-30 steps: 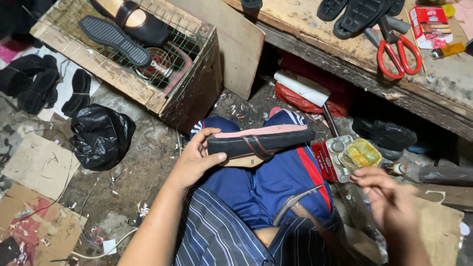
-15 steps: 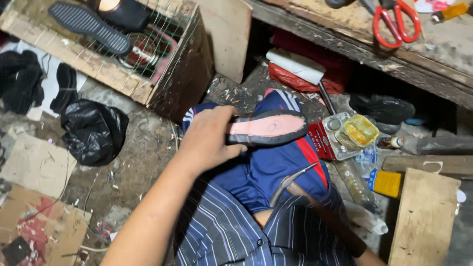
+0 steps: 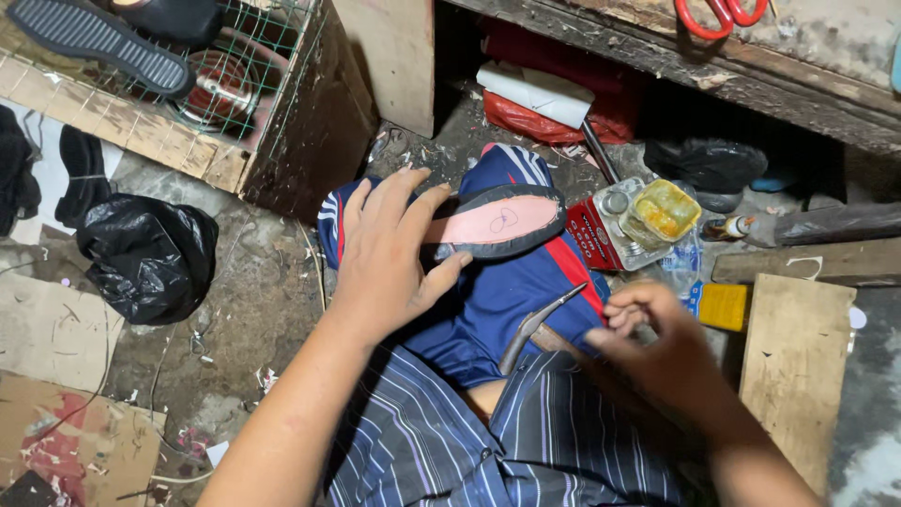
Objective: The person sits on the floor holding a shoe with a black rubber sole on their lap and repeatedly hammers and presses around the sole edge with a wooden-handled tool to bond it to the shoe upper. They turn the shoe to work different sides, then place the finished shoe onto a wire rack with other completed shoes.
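moved: right hand [image 3: 648, 329] is back in view, and the sole [image 3: 497, 223] now lies flat, pink side up
left hand [image 3: 389, 249]: fingers spread, pressing the sole's end onto the blue-clad knee
right hand: fist curled around the hammer [image 3: 537, 324]
nearby: red tin [image 3: 601, 235] just beside the sole

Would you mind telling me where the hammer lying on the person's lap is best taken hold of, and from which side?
Probably by the wooden handle just below the metal head, coming from the person's right. The hammer lies tilted on the lap, its head pointing up toward the shoe sole, and the right hand is already at the handle end. The left hand is pressing on the sole.
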